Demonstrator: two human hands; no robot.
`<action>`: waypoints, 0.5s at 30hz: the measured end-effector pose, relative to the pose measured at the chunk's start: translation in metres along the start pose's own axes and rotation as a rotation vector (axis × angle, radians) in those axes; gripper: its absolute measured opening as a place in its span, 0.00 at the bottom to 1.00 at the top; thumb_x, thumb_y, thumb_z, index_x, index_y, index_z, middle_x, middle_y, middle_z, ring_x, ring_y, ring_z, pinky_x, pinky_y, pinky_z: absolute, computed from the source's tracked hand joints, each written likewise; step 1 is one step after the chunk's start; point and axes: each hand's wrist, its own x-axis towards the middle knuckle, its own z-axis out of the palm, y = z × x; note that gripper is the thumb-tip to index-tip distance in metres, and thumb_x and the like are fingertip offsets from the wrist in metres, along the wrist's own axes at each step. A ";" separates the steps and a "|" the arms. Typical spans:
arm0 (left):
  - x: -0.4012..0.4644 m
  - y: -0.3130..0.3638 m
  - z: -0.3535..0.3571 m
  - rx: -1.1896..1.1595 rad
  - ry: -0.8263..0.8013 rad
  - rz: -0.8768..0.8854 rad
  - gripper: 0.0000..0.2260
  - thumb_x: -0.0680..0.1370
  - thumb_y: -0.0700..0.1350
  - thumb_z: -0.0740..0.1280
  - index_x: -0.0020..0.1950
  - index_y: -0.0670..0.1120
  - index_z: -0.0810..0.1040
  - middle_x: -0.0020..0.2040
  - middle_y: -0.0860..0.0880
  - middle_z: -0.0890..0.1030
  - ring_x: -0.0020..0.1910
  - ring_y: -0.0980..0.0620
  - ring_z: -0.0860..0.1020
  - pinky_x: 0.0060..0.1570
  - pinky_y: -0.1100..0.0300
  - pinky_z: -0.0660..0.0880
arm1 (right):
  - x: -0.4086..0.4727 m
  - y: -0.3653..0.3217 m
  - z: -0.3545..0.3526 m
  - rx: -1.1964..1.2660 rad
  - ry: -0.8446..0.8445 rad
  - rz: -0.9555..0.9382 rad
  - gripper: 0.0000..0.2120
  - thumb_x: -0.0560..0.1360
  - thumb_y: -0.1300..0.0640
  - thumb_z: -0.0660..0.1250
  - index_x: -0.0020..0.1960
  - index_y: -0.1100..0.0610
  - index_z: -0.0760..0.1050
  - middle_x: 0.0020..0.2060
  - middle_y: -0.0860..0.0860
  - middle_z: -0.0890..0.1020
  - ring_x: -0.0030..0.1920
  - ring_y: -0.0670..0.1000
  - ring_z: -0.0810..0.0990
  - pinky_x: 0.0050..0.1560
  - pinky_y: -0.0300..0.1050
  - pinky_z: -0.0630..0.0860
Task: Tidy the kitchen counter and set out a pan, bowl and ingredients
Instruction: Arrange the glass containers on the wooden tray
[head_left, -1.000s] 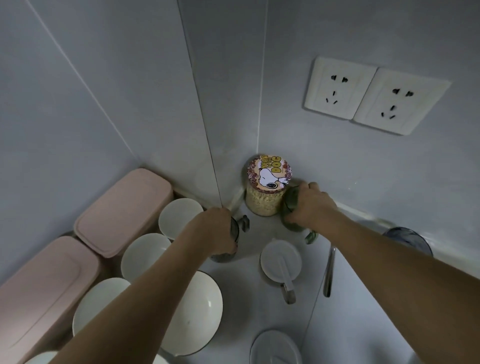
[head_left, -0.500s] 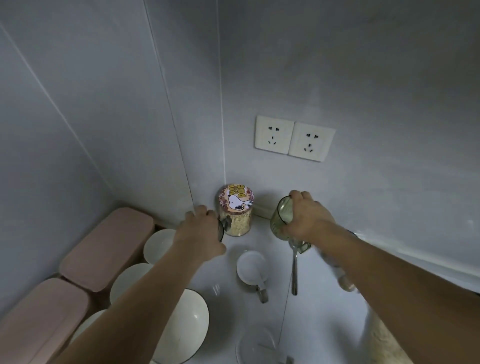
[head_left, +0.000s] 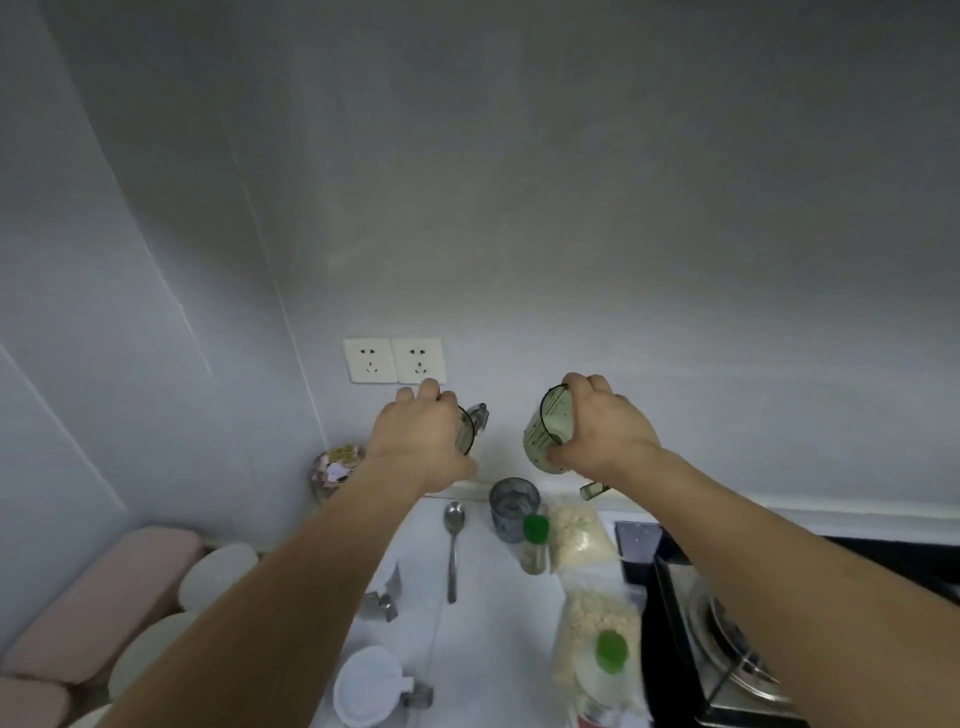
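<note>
Fingers (head_left: 582, 387) of both hands curled round green-tinted glass mugs; left mug (head_left: 467, 428) and right mug (head_left: 549, 430) now lifted clear of table (head_left: 493, 623), apparently for relocation.

No readable text, brand or number anywhere. Printed jar lid (head_left: 338, 460) in the corner, below-left of the wall sockets (head_left: 395, 360): coloured blur only, lettering illegible. Sockets unmarked.
</note>
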 end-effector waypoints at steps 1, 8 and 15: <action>-0.003 0.018 -0.007 -0.002 0.003 0.019 0.28 0.67 0.57 0.70 0.63 0.46 0.71 0.60 0.47 0.69 0.59 0.44 0.69 0.55 0.53 0.70 | -0.012 0.015 -0.011 0.003 0.011 0.015 0.38 0.66 0.48 0.74 0.70 0.54 0.60 0.62 0.53 0.68 0.58 0.58 0.73 0.52 0.50 0.76; -0.036 0.203 -0.053 -0.029 0.081 0.224 0.27 0.66 0.56 0.70 0.61 0.46 0.72 0.58 0.48 0.70 0.57 0.44 0.70 0.49 0.55 0.70 | -0.130 0.160 -0.098 0.003 0.146 0.184 0.40 0.66 0.47 0.75 0.71 0.53 0.59 0.64 0.52 0.68 0.60 0.57 0.72 0.53 0.49 0.75; -0.070 0.359 -0.074 -0.025 0.069 0.414 0.26 0.67 0.57 0.70 0.61 0.47 0.72 0.58 0.48 0.70 0.57 0.45 0.70 0.48 0.55 0.69 | -0.224 0.269 -0.152 0.001 0.217 0.345 0.40 0.66 0.47 0.74 0.71 0.54 0.58 0.64 0.52 0.68 0.60 0.57 0.73 0.54 0.51 0.76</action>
